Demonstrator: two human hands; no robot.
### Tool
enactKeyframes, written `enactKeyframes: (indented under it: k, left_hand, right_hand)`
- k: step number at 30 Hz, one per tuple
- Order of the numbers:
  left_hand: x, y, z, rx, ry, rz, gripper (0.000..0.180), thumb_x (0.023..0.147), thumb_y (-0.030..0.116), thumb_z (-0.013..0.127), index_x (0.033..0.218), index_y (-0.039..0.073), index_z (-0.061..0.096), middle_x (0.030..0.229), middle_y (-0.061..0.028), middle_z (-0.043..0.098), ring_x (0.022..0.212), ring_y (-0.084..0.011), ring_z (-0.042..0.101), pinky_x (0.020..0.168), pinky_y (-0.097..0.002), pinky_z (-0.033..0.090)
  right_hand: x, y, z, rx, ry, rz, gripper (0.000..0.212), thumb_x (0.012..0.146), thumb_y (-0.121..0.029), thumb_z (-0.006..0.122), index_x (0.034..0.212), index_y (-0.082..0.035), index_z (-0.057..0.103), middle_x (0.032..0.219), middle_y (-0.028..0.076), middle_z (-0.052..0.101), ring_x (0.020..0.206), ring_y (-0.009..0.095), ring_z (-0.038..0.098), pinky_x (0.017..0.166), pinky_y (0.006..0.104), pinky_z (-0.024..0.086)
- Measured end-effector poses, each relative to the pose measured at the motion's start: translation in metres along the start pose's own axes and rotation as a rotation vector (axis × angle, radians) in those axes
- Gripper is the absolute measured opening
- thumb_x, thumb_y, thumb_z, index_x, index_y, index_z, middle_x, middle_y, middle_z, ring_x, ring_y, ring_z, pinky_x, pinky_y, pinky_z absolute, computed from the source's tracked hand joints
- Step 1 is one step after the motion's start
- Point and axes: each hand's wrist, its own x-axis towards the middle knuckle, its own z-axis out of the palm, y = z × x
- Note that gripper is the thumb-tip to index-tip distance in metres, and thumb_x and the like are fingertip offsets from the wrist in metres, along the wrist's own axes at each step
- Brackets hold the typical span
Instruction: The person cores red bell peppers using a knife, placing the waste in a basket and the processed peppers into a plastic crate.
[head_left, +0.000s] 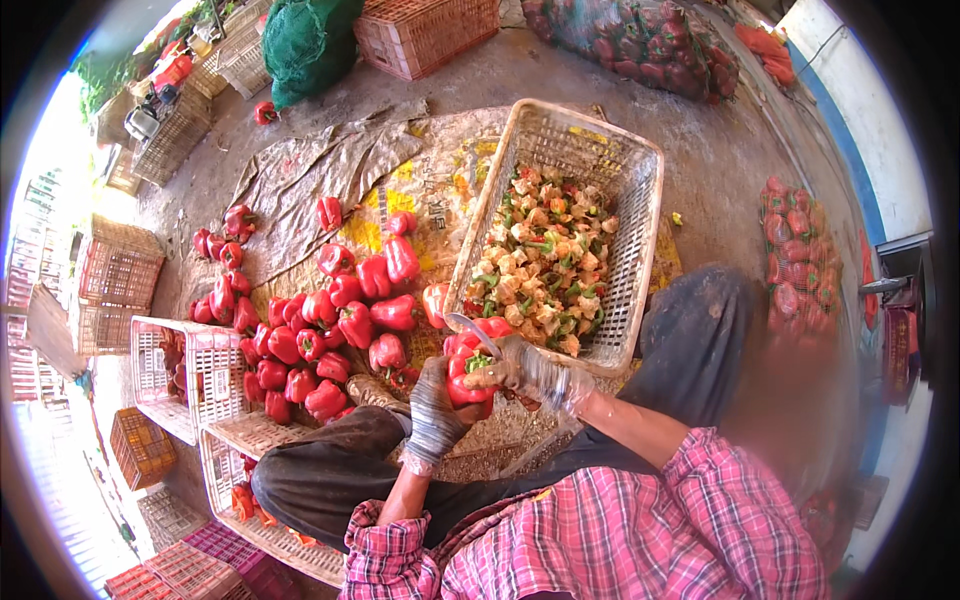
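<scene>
A red bell pepper (458,386) with its green stem end facing up sits in my gloved left hand (436,418), whose fingers are wrapped round its side. My gloved right hand (528,376) is closed round a curved metal knife (470,332), the bright blade sticking out over the pepper. The right thumb is by the stem; the knife's handle is hidden in the glove. Just beyond my hands stands a pale plastic crate (650,190) holding many cut-out pepper cores (545,250) with seeds and green stems. To the left lies a heap of whole red bell peppers (320,310).
The heap rests on a dirty sheet (300,190). Close to my left knee are a crate of cut peppers (225,470) and a white crate (215,345). Net sacks of red peppers lie at the back (650,50) and right (800,250). A green sack (310,45) stands behind.
</scene>
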Motion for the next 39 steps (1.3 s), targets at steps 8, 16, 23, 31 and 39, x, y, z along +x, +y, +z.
enactKeyframes:
  k: [8, 16, 23, 31, 39]
  left_hand:
    - [-0.009, -0.001, 0.016, -0.669, -0.004, -0.256, 0.05, 0.073, 0.0, 0.066, 0.12, -0.001, 0.05, 0.111, -0.0064, 0.062, 0.104, -0.0147, 0.059, 0.094, -0.0305, 0.046]
    - [-0.015, 0.005, 0.001, -0.473, 0.06, -0.252, 0.045, 0.073, 0.006, 0.064, 0.116, 0.001, 0.053, 0.104, -0.0059, 0.062, 0.094, -0.014, 0.059, 0.086, -0.0289, 0.048]
    - [-0.036, -0.041, -0.049, -0.556, 0.55, -0.196, 0.043, 0.073, 0.002, 0.067, 0.114, 0.006, 0.056, 0.103, -0.002, 0.06, 0.09, -0.0129, 0.058, 0.081, -0.0291, 0.049]
    - [-0.147, -0.035, -0.298, 0.596, 0.892, -0.403, 0.055, 0.072, 0.024, 0.076, 0.116, 0.002, 0.052, 0.101, -0.0122, 0.058, 0.093, -0.0245, 0.058, 0.084, -0.0353, 0.049]
    - [-0.046, -0.082, -0.223, 0.358, 0.153, -0.584, 0.028, 0.082, 0.02, 0.066, 0.102, 0.001, 0.061, 0.073, -0.0039, 0.059, 0.062, -0.0137, 0.053, 0.056, -0.0322, 0.043]
  right_hand:
    - [0.001, -0.028, 0.013, -0.423, 0.149, -0.172, 0.065, 0.075, -0.03, 0.077, 0.13, -0.004, 0.054, 0.083, 0.003, 0.066, 0.071, 0.01, 0.057, 0.068, 0.026, 0.049]
    - [0.009, -0.004, 0.018, 0.172, 0.118, 0.064, 0.049, 0.077, -0.027, 0.076, 0.117, -0.001, 0.063, 0.093, 0.005, 0.068, 0.076, 0.01, 0.062, 0.06, 0.0258, 0.051]
    - [0.019, -0.041, 0.007, 0.802, 0.018, 0.196, 0.017, 0.081, -0.022, 0.064, 0.089, -0.008, 0.058, 0.071, -0.001, 0.055, 0.053, 0.009, 0.051, 0.042, 0.0246, 0.045]
    - [0.029, -0.059, -0.143, 0.191, 0.402, -0.036, 0.026, 0.081, -0.015, 0.071, 0.097, 0.004, 0.062, 0.081, 0.011, 0.065, 0.052, 0.015, 0.061, 0.043, 0.0263, 0.054]
    - [0.082, 0.041, -0.229, -0.601, 0.498, 0.474, 0.059, 0.083, -0.038, 0.071, 0.119, 0.004, 0.051, 0.093, 0.016, 0.064, 0.048, 0.018, 0.06, 0.046, 0.0311, 0.053]
